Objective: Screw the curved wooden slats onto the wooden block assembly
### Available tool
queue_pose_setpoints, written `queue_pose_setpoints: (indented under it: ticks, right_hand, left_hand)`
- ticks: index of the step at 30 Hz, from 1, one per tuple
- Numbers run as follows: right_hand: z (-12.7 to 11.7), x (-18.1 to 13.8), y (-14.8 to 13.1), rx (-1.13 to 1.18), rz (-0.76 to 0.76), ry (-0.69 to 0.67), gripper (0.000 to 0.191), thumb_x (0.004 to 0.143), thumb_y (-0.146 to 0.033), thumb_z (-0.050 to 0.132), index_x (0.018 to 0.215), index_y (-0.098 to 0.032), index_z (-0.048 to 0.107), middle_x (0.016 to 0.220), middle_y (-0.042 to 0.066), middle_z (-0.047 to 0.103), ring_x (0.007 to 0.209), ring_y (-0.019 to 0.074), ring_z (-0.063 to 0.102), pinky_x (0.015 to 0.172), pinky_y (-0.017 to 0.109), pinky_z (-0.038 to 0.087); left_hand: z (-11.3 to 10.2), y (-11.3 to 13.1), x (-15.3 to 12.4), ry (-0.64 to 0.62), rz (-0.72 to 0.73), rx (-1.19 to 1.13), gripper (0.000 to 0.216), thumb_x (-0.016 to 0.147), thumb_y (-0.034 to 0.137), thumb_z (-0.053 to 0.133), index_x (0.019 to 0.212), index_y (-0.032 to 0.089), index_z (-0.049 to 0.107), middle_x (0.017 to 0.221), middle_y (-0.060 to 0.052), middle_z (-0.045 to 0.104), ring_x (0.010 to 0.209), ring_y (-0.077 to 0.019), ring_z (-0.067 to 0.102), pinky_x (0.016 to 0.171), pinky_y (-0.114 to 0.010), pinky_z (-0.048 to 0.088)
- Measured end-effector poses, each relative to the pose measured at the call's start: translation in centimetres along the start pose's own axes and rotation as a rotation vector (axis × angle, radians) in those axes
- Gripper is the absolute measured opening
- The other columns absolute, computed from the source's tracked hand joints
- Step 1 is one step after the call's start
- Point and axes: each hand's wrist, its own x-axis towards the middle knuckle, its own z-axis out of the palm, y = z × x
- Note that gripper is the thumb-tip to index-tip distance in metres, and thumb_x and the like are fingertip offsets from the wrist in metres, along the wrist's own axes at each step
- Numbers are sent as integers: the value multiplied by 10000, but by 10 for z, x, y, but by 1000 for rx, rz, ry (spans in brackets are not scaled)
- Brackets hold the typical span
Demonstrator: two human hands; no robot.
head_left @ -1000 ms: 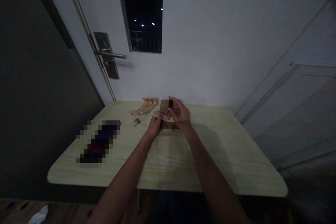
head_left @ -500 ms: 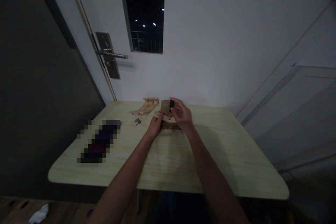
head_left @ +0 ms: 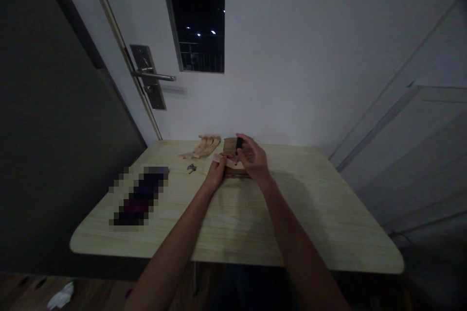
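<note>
My right hand [head_left: 256, 159] is closed around the black handle of what looks like a small screwdriver [head_left: 239, 143], held upright. Its metal shaft points down at a pale, flat, wood-coloured piece [head_left: 233, 164]. At that piece's left end, my left hand [head_left: 216, 170] pinches it with thumb and fingers. Something reddish shows between the hands, too small to make out. Beneath the pale piece is a brown block or stack [head_left: 229, 146], partly covered by my hands. Several small metal parts, perhaps screws [head_left: 191, 169], lie left of my left hand.
Several pale curved pieces [head_left: 206, 146] lie at the back of the light wood-grain table [head_left: 233, 226]. A pixelated dark object [head_left: 140, 196] is on the table's left side. Behind stands a white door with a metal handle [head_left: 155, 77]. Crumpled white material [head_left: 61, 296] lies on the floor.
The camera view has shifted slightly. Both hands keep their grip and place, with the tool still upright over the pale piece.
</note>
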Motion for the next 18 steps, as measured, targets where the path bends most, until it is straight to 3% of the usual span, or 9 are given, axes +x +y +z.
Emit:
queue_pose_setpoints:
  ticks: [6, 11, 18]
  right_hand:
    - [-1, 1, 1, 7, -1, -4, 410, 890, -388, 583, 1283, -269, 598, 1130, 61, 701, 855, 181, 682, 672, 293, 598]
    - [-2, 3, 3, -27, -53, 12, 367, 873, -374, 618, 1228, -283, 643, 1176, 52, 683, 953, 195, 659, 779, 330, 593]
    - [-2, 1, -5, -58, -59, -44, 399, 929, -349, 500, 1320, -301, 566, 1226, 47, 666, 991, 201, 669, 862, 375, 578]
  left_hand:
    - [0, 2, -2, -2, 1, 29, 395, 829, 557, 510, 818, 180, 627, 854, -50, 683, 881, -208, 597, 870, -318, 448]
    - [-1, 2, -3, 5, 3, 38, 387, 834, 548, 512, 837, 179, 630, 903, -56, 677, 916, -209, 584, 892, -316, 434]
    - [-1, -2, 0, -15, -5, -12, 377, 808, 547, 541, 841, 180, 621, 849, -43, 661, 842, -200, 579, 849, -322, 443]
